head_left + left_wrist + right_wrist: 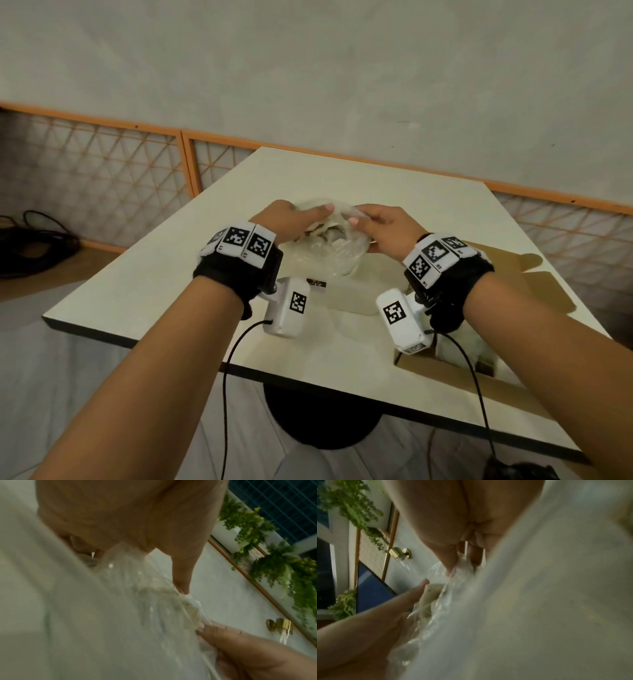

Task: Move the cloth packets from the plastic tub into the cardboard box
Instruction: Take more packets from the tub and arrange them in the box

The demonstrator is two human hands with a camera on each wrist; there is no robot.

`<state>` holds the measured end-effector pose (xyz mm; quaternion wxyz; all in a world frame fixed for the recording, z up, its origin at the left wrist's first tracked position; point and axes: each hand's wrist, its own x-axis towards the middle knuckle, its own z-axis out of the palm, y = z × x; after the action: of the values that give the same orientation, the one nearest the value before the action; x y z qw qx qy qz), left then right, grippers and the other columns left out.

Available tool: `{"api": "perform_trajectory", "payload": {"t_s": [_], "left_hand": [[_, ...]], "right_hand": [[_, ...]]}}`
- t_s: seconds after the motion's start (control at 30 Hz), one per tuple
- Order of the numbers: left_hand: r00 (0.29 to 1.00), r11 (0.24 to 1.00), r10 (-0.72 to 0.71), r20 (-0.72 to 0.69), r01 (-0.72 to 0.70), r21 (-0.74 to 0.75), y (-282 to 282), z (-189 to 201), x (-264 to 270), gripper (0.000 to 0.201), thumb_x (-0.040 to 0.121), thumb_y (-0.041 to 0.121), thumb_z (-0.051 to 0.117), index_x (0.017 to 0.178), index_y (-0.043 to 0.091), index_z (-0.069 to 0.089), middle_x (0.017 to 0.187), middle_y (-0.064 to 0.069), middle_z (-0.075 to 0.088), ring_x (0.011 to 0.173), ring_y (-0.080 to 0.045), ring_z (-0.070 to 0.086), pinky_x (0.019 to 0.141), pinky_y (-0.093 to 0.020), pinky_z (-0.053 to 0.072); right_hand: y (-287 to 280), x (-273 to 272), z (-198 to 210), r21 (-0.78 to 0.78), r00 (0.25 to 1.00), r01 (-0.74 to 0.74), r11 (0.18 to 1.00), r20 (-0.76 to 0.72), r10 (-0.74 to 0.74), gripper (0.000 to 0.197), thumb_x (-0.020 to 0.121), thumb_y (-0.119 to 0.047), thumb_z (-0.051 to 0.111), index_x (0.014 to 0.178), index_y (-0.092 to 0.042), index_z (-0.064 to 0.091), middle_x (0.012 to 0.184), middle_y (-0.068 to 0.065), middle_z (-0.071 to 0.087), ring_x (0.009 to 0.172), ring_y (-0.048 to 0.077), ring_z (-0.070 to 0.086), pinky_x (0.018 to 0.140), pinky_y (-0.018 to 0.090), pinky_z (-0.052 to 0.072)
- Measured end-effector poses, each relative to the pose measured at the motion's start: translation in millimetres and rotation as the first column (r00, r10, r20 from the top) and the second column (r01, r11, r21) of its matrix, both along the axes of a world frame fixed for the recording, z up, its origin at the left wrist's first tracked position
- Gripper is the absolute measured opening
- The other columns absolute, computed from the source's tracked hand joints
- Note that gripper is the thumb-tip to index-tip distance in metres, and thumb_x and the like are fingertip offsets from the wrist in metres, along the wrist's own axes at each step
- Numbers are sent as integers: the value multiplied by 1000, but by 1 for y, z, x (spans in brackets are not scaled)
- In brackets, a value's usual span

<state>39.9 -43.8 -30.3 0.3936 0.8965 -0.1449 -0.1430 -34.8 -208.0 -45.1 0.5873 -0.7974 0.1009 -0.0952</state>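
Head view: a pale table (171, 294) fills the middle. On the table's right edge lies a flat cardboard box (534, 291), partly hidden by the right forearm. At the table's centre stands a clear plastic tub (346, 294), blurred and hard to outline. Above the tub, both hands hold one cloth packet (329, 236) in crinkled clear wrap, lifted off the table. The left hand (291, 219) grips the packet's left side, thumb laid across its top, fingers curled beneath. The right hand (383, 226) pinches the packet's right edge between thumb and curled fingers. Both wrist views are blurred; each shows fingers closed on shiny wrap.
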Motion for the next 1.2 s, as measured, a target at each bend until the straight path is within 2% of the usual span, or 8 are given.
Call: {"api": "perform_trajectory", "payload": {"t_s": [0.17,0.27,0.43,0.7,0.93,1.0,1.13,1.2], "left_hand": [[996,986,15,-91,-30,-163,-2,-6,5,63,79,65,58,114,13,58,112,-4,63,102,-25,61,95,-43,49],[993,965,39,-112,-67,-255,-4,-8,4,58,80,61,60,112,12,57,114,-4,62,103,-25,61,94,-45,50],[973,895,-7,-230,-96,-436,-1,-17,5,64,66,64,68,108,16,64,109,-4,68,102,-24,65,93,-46,52],[917,810,-8,-399,-228,-540,-6,-27,9,33,92,50,52,97,20,62,112,-3,67,101,-19,63,68,-29,51],[863,737,-323,-389,-29,-675,1,-25,4,51,82,21,71,129,9,55,121,-8,66,103,-24,66,79,-34,56],[867,717,-332,-373,-25,-697,0,-26,6,51,82,-1,64,131,1,50,125,-15,62,105,-29,65,80,-37,56],[904,728,-276,-326,-24,-685,-5,-26,4,37,83,-19,42,114,-1,50,112,-21,60,89,-30,64,67,-35,57],[914,741,-241,-327,-44,-670,-6,-28,3,33,86,-18,40,105,7,49,107,-18,59,86,-28,63,58,-31,57]], "right_hand": [[4,-5,13,-664,984,162,730,164,-70,33,82,-19,66,113,-20,57,107,-2,48,95,11,50,88,20,41],[24,-16,23,-713,958,120,691,266,108,26,80,-19,67,104,-21,58,98,-5,48,82,5,48,70,5,34],[29,-14,16,-876,984,-35,482,53,169,42,83,-24,62,124,-23,54,111,2,54,106,19,47,83,18,27],[23,-7,25,-728,985,30,685,137,103,29,83,-5,60,106,-19,71,96,3,68,83,8,56,79,12,38],[2,1,29,-308,972,192,932,191,-137,29,79,-4,58,72,-29,69,81,8,70,71,25,70,75,41,58],[3,-1,29,-321,988,132,938,123,-96,14,76,-16,66,79,-30,68,91,5,69,80,23,69,81,42,56],[11,-7,22,-659,999,-39,752,-15,39,45,71,-34,76,113,-30,60,115,-7,60,104,9,53,89,21,38],[11,-4,19,-591,999,12,806,44,17,34,75,-27,74,108,-28,65,110,-7,62,102,9,53,89,19,38]]}}
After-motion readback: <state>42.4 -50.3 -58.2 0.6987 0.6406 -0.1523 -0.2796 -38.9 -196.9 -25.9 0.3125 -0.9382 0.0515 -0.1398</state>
